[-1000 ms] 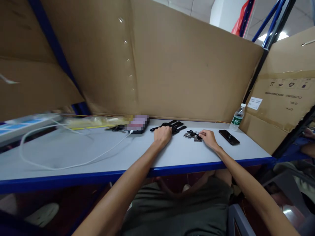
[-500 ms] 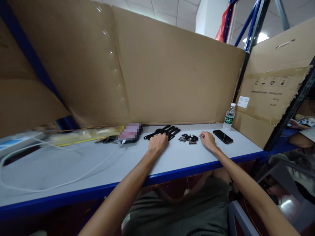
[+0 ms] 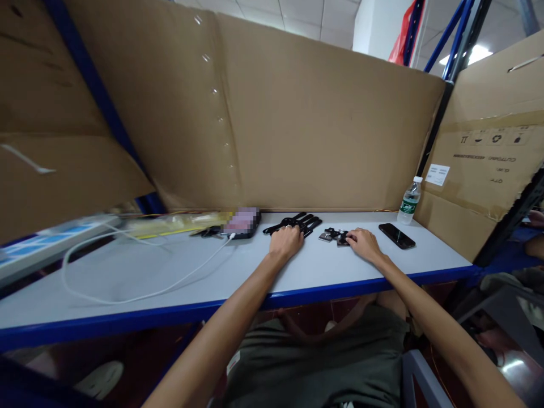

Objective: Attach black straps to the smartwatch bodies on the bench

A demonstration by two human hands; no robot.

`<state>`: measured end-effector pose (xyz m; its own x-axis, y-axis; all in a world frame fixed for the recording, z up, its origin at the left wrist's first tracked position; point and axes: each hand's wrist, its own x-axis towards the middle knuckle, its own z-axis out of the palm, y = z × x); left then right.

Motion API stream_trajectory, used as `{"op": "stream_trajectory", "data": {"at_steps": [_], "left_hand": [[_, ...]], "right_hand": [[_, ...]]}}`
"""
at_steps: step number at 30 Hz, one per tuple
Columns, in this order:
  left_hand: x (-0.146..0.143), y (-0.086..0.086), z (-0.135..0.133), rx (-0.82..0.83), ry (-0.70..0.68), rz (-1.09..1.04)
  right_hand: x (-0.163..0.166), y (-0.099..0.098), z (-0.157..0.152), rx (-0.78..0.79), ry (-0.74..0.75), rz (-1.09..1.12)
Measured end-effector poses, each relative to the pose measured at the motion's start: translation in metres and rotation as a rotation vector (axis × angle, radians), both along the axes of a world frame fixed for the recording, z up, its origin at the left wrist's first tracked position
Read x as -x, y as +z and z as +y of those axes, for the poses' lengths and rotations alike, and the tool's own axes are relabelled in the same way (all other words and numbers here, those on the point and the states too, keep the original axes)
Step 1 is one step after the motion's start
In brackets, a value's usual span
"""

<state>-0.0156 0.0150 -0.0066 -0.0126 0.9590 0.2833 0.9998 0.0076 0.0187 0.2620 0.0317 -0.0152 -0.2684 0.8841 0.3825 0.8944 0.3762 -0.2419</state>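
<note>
My left hand (image 3: pixel 286 242) rests on the grey table (image 3: pixel 170 277), fingers curled over the near end of a bunch of black straps (image 3: pixel 304 221). My right hand (image 3: pixel 362 243) lies just right of it, fingertips touching a small pile of dark and silver watch parts (image 3: pixel 334 234). Whether either hand grips anything is too small to make out.
A black phone (image 3: pixel 396 236) lies right of my right hand, a water bottle (image 3: pixel 409 201) behind it. A blurred device (image 3: pixel 243 221) with a white cable (image 3: pixel 140 292) sits to the left. Cardboard sheets (image 3: pixel 318 124) wall the table's back and right side. Blue shelf edge at front.
My right hand moved left onto the pile of small parts. My left hand's fingers reach further onto the straps. The view shifted slightly.
</note>
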Motion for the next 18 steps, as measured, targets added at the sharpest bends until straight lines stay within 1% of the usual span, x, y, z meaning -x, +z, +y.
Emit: {"op": "stream_trajectory", "data": {"at_steps": [2, 5, 8, 10, 14, 18], "left_hand": [[0.000, -0.001, 0.001, 0.001, -0.001, -0.003], [0.000, -0.001, 0.001, 0.011, -0.007, -0.008], [-0.001, 0.001, -0.001, 0.017, -0.019, -0.012], [-0.001, 0.003, -0.002, 0.016, -0.020, -0.018], [-0.002, 0.004, -0.002, 0.017, -0.019, -0.041], [-0.001, 0.000, 0.002, 0.003, -0.028, -0.072]], "right_hand": [[0.000, -0.001, 0.003, -0.002, 0.036, 0.049], [-0.002, -0.003, 0.007, -0.039, 0.022, 0.111], [-0.003, -0.005, 0.007, -0.079, -0.016, 0.100], [-0.003, -0.004, 0.004, -0.084, -0.003, 0.088], [0.001, -0.003, -0.003, -0.064, 0.122, 0.040], [0.004, -0.004, -0.005, -0.081, 0.242, 0.030]]}}
